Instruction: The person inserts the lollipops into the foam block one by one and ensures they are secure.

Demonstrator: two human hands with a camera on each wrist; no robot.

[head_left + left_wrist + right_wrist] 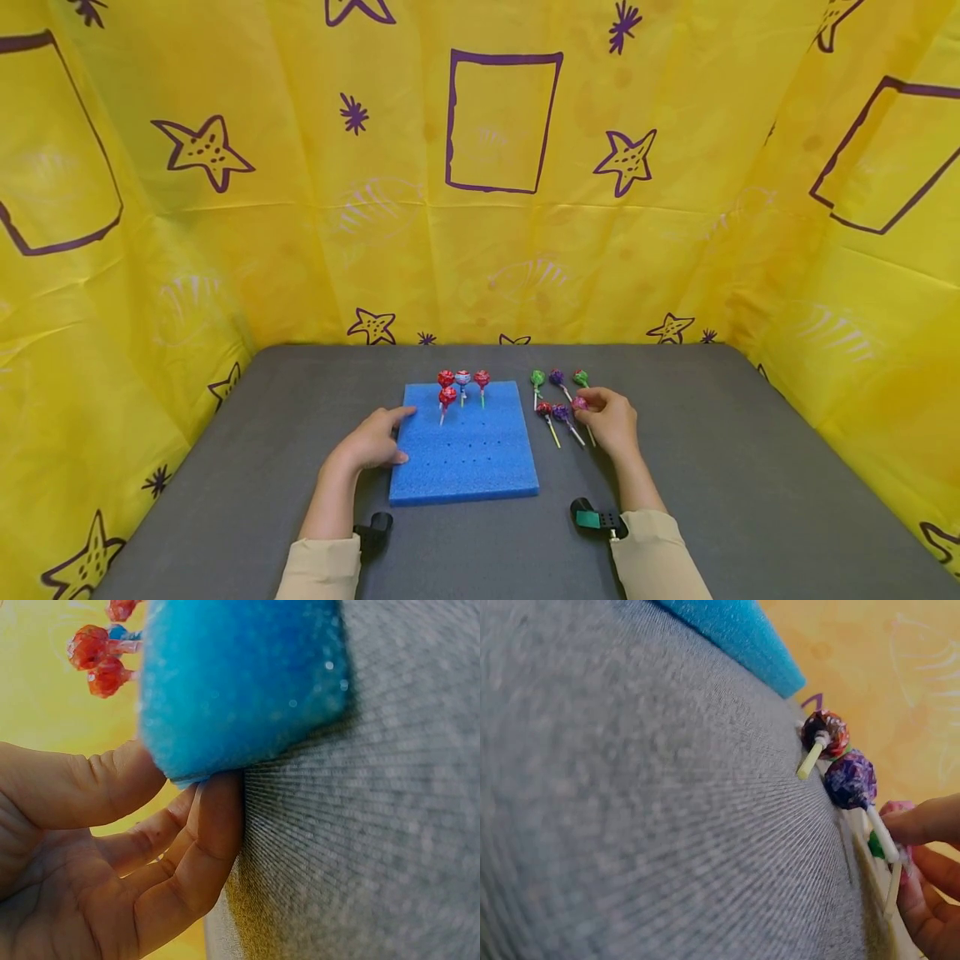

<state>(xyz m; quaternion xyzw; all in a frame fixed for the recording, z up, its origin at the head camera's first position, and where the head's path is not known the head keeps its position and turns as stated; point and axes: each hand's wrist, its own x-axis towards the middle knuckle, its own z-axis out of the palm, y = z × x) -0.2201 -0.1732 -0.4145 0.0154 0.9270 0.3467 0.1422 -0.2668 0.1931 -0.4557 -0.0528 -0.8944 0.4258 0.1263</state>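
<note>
A blue foam board (472, 475) with rows of small holes lies on the table. Several wrapped lollipops stand upright at its back, among them a front red lollipop (447, 396) and a blue-and-white lollipop (462, 378). My left hand (372, 440) holds the board's left edge; in the left wrist view its thumb and fingers (214, 810) meet the foam edge. To the right of the board, my right hand (611, 419) pinches a pink lollipop (580, 403), partly hidden by the fingers in the right wrist view. Its stick (892, 889) points down towards the table.
Beside the right hand lie a dark red lollipop (544, 409), a purple lollipop (561, 412), and behind them a green lollipop (537, 377), another purple lollipop (557, 377) and another green one. Yellow patterned cloth (495, 275) encloses the grey table (300, 392) at the back and sides.
</note>
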